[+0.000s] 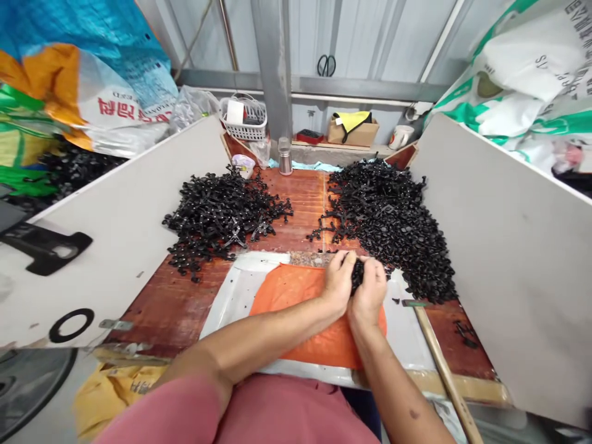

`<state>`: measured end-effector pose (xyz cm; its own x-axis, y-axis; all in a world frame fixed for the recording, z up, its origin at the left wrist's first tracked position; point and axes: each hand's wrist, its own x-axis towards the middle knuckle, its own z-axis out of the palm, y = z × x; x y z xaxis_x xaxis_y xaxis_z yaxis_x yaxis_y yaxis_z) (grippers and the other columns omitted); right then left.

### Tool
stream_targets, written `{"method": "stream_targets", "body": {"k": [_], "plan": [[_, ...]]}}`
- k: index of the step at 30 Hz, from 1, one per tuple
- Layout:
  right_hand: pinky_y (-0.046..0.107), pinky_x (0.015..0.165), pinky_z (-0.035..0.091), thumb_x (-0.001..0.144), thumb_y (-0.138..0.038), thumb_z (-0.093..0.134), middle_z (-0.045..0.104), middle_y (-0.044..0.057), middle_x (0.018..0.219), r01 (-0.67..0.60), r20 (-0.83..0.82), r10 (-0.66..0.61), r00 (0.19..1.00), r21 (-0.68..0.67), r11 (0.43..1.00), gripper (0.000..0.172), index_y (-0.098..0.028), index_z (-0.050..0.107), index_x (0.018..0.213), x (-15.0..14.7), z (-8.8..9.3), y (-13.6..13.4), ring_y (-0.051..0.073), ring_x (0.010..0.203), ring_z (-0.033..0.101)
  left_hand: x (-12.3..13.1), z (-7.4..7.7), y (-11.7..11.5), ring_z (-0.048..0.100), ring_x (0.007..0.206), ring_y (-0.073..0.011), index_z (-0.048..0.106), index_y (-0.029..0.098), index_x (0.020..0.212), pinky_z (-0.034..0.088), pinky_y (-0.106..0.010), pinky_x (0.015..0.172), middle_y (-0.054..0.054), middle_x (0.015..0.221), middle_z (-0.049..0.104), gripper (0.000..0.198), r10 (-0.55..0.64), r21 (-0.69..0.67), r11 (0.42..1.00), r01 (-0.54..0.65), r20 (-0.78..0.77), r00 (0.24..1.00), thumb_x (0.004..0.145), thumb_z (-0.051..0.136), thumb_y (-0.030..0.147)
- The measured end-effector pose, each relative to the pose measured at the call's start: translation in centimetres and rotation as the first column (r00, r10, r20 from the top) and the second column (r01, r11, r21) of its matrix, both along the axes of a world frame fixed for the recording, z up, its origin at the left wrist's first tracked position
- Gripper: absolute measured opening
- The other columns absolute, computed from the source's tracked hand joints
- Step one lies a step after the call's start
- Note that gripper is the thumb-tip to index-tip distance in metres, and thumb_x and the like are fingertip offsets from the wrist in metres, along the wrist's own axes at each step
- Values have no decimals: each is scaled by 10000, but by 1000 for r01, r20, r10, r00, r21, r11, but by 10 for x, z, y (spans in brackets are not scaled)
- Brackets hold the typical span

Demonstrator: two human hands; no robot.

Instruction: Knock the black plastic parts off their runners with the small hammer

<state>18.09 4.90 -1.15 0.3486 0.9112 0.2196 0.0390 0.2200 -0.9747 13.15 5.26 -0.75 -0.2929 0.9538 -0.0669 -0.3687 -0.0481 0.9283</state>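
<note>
Both hands are together over the right part of an orange cloth, cupped round a clump of small black plastic parts. My left hand presses on the clump from the left, fingers curled. My right hand closes on it from the right. Just beyond them lies a large heap of black parts, small flat pieces at its near side and branched ones farther back. A second heap of branched black parts is on the left of the table. Under the cloth is a white sheet.
Pale boards wall both sides of the red-brown table. A wooden-handled tool leans over the front edge at right. At the back stand a metal shaker, a white basket, a cardboard box and a mug.
</note>
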Motion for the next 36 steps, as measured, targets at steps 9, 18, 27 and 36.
{"method": "stream_targets", "body": {"k": [9,18,27,36], "plan": [[376,939,521,984,-376,417,705,98,1040,-213,221,208,953,0,977,296,-198,650,1021,-52,-33,-37,213,976,645,-67,-30,-55,607,929,-179,564,203,925,520,-336,930,-59,977,657,155,134,2,988,-155,-514,847,995,456,290],[402,986,505,949,-295,504,713,81,1085,-392,577,348,738,-54,919,260,-233,749,1008,17,-28,-25,227,1043,649,-91,-26,-59,663,1093,-205,688,204,1047,503,-328,1030,-54,1141,736,226,-216,18,964,266,-532,819,973,492,289],[525,1178,341,1001,-235,478,619,135,1412,-462,863,237,445,-5,887,363,-200,706,1281,21,-18,-61,290,1373,471,-149,-18,-81,669,1040,-205,722,241,1008,510,-330,981,-33,1052,749,254,-112,-41,991,130,-785,609,971,474,281],[665,1226,84,942,-412,667,357,93,1650,-553,961,271,50,-199,809,702,-275,407,1579,-2,-31,-72,351,1544,241,-157,-34,-112,591,1126,-251,652,218,1266,470,-394,1040,-93,1181,690,331,-108,-61,969,238,-976,190,968,509,241]]}}
